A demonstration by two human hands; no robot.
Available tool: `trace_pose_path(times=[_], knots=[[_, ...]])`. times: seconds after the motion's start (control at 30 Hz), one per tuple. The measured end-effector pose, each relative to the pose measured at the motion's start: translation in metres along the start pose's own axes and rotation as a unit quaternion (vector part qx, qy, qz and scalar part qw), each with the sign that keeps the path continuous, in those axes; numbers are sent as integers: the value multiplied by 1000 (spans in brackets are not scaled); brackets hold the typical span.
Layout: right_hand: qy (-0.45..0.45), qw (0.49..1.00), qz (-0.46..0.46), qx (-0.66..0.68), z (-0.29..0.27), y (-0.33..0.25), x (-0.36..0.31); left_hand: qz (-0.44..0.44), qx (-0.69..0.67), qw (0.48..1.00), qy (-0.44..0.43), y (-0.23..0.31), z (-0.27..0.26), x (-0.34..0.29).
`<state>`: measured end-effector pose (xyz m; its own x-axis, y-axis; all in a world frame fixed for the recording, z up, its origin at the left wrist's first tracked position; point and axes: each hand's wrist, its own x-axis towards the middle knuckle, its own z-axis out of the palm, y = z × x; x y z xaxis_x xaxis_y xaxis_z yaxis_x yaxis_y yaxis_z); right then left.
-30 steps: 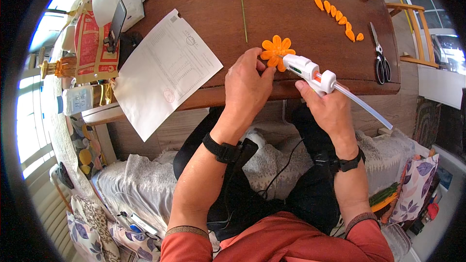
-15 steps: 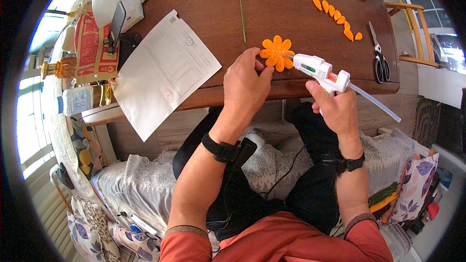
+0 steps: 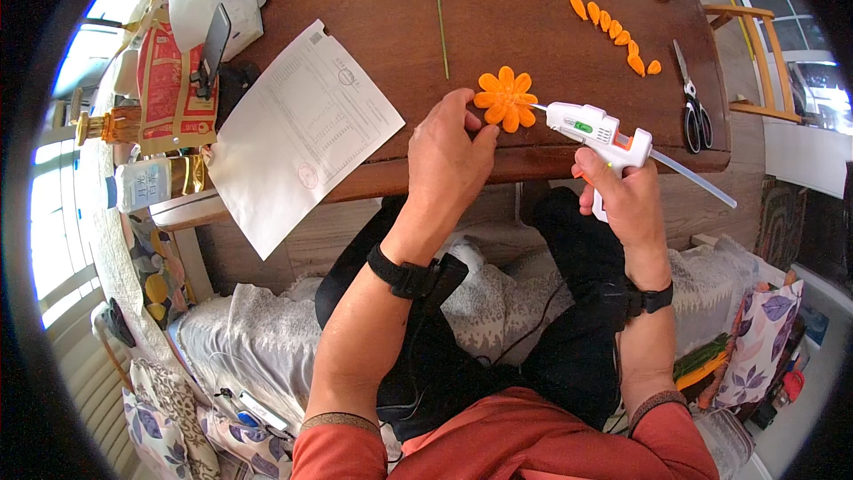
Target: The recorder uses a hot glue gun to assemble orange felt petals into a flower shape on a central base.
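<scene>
An orange fuzzy flower [image 3: 505,100] with several petals is pinched at its left edge by my left hand [image 3: 451,144], above the near edge of the table. My right hand [image 3: 629,191] is wrapped round the handle of a white hot glue gun [image 3: 586,127] with an orange trigger area. Its metal nozzle points left, at the flower's right side, close to the petals. A translucent glue stick [image 3: 697,180] sticks out of the back of the gun. Loose orange petals [image 3: 615,28] lie in a slanting row at the far right.
Black-handled scissors [image 3: 693,107] lie near the table's right edge. A printed paper sheet [image 3: 306,133] overhangs the front edge at left. Green stems [image 3: 438,13] lie at the back. A phone [image 3: 213,46], red-and-brown bag [image 3: 169,89] and bottle [image 3: 147,185] stand on the left.
The glue gun has shifted a little to the right with my right hand, its nozzle drawing back from the flower's middle toward the right petals. My left hand has barely moved.
</scene>
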<state>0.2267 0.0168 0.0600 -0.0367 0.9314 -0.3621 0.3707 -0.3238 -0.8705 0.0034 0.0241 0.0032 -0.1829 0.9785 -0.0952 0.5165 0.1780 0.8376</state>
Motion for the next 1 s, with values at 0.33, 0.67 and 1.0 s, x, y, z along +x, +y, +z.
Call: trace_pose_path(times=[0.33,0.67,1.0], knots=[[37,944,-15,327,-1,-3,2,-12,19,998,53,3,-24,-14],[-128,829,34,544,5,-11,5,2,-39,998,-55,2,-43,-20],[-249,870,-25,424,145,-79,6,-83,-382,874,-290,9,-124,-92]])
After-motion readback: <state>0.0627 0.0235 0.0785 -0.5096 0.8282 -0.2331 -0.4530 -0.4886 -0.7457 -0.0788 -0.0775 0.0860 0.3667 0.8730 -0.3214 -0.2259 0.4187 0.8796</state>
